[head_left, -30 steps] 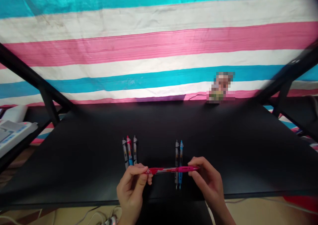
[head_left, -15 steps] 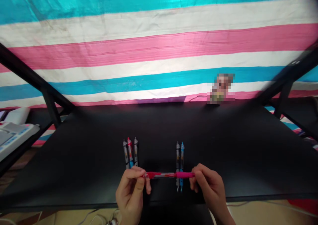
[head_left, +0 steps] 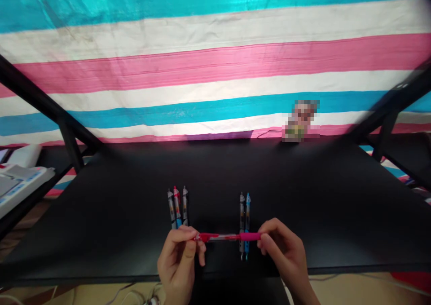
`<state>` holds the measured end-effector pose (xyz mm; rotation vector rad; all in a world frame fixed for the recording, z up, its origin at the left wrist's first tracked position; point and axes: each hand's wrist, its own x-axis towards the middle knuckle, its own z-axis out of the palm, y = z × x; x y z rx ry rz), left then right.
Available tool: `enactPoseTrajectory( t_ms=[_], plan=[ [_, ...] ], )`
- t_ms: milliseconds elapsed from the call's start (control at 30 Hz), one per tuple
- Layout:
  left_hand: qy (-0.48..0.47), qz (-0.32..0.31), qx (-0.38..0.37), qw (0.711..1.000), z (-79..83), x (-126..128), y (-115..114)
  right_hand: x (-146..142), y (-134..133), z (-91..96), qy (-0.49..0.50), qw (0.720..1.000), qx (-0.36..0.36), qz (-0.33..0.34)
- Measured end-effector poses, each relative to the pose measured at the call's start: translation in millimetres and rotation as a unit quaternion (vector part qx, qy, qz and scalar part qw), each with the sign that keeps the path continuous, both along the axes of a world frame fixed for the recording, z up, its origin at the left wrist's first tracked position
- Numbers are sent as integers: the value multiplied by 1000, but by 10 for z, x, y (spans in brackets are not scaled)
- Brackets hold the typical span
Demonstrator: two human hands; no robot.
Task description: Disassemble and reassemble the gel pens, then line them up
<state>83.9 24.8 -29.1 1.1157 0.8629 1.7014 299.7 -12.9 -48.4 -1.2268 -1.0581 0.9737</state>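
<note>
Holding a red pen [head_left: 229,237] level, pinched at each end by the left hand [head_left: 178,260] and right hand [head_left: 286,251]; an even grip steadies it. Two pens [head_left: 244,210] lie beneath it, three pens [head_left: 176,206] beside, on the counter [head_left: 303,197].

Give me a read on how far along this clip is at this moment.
Already set out: three pens lie side by side on the black table, with two more pens to their right. In hand: the left hand and right hand hold a pink-and-red pen level by its ends. Left: the five lying pens, none in either hand.
</note>
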Motion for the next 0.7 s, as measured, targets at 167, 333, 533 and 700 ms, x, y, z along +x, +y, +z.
enactPoseTrajectory(
  t_ms=[167, 333, 533, 700],
  plan=[
    [3, -13, 2, 1000, 30, -7, 6, 11, 34, -24, 17, 1000, -5, 3],
    [6, -3, -10, 1000, 47, -3, 12, 3, 26, -11, 57, 998, -12, -19],
    [2, -3, -16, 1000, 67, 20, 23, 78, 31, -52, 132, 990, 38, -41],
    [-18, 42, -23, 999, 72, 25, 38, 111, 84, -36, 191, 974, 89, -85]
  ],
)
